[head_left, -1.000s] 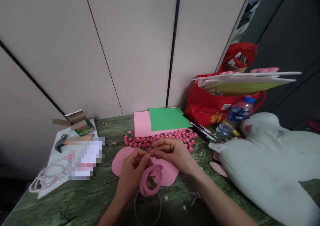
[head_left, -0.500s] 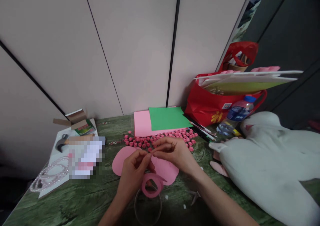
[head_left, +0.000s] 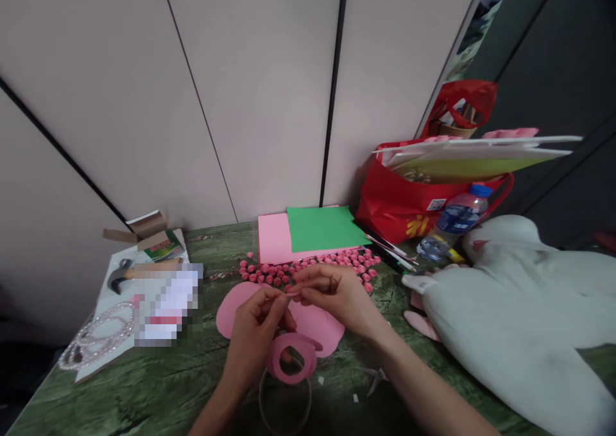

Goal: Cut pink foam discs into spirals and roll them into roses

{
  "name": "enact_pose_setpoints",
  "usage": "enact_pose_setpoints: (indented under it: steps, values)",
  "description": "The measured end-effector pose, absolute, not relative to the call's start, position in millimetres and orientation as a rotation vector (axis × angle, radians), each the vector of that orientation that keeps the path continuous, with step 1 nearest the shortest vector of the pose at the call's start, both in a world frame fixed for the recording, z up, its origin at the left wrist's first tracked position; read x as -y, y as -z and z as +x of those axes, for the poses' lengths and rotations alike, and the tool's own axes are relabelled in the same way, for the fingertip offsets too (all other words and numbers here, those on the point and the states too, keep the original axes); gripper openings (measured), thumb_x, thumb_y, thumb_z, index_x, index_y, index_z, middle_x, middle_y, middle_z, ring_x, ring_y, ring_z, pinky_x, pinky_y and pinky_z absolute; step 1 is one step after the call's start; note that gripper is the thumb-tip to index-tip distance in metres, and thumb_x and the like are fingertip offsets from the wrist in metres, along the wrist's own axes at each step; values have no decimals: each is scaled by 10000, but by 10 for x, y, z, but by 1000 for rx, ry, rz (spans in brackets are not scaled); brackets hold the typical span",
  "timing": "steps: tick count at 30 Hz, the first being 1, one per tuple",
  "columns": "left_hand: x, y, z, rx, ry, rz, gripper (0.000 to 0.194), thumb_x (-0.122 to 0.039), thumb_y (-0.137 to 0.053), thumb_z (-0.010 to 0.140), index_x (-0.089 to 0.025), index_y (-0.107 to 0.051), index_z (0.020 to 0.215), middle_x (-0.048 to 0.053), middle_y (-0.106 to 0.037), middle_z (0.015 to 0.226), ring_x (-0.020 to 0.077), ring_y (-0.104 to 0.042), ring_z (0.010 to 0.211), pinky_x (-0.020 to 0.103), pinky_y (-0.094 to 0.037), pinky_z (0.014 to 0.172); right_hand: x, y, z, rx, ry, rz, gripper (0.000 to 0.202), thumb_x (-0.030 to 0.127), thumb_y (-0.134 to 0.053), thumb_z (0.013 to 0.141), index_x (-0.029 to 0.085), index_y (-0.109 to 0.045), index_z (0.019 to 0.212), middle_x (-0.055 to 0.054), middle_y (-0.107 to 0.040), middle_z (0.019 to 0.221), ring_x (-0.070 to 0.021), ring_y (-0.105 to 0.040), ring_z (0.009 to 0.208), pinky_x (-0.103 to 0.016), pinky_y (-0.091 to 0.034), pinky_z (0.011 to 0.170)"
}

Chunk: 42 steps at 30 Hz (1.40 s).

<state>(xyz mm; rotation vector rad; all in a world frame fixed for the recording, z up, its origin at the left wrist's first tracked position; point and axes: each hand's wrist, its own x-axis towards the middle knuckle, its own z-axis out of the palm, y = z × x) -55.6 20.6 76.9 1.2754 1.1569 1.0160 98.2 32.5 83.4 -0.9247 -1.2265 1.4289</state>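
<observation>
A curled pink paper strip (head_left: 291, 375) hangs in a spiral below my hands, its upper end pinched between the fingertips of my left hand (head_left: 260, 320) and my right hand (head_left: 332, 291). The fingertips of both hands nearly meet. Beneath them lie pink paper rounds (head_left: 327, 330), partly covered by my hands. Many small pink rolled roses (head_left: 272, 274) are spread just behind. Below the spiral a clear ring-shaped roll (head_left: 285, 405) is on the green table (head_left: 216, 384).
Pink sheets (head_left: 274, 234) and a green sheet (head_left: 325, 228) lie against the wall. On the right are a red bag (head_left: 392, 198), a bottle (head_left: 452, 224) and a white plush toy (head_left: 510, 307). Scissors (head_left: 376, 379) lie near my right forearm. Beads (head_left: 99, 336) and a hammer (head_left: 120, 277) are at left.
My fingertips have drawn slightly apart, showing a short length of pink strip between them. The hanging spiral has shifted and turned a little.
</observation>
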Motion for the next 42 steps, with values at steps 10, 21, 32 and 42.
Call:
enact_pose_setpoints:
  steps: [10,21,32,42]
  values:
    - [-202,-751,-563,-1142,-1011,1274,192,-353,-563,753,-165,-556,715,-23,-584,517,107,-520,472,197,-394,466,-318,-842,997,1262,-1401,-979,244,205,-686,640,178,-627,876,-36,-713,756,-176,-671,740,-323,-540,704]
    - [-168,-802,-530,-1113,-1009,1256,185,-336,-572,743,-155,-559,707,-16,-585,533,121,-558,479,209,-427,460,-312,-837,976,1263,-1289,-1033,327,286,-749,563,166,-615,835,-31,-704,680,-184,-674,651,-314,-539,626]
    - [-143,-816,-512,-1083,-1002,1258,148,-294,-584,741,-146,-586,735,-15,-597,505,102,-556,441,181,-415,426,-318,-817,963,1280,-1273,-1036,286,265,-792,475,157,-597,655,-1,-654,603,-131,-622,566,-247,-497,554]
    - [-158,-816,-544,-1107,-1045,1240,156,-299,-583,750,-145,-581,720,-23,-591,491,88,-541,436,168,-409,433,-298,-867,1007,1202,-1516,-897,370,187,-784,491,181,-628,827,-28,-700,788,-169,-660,755,-317,-541,716]
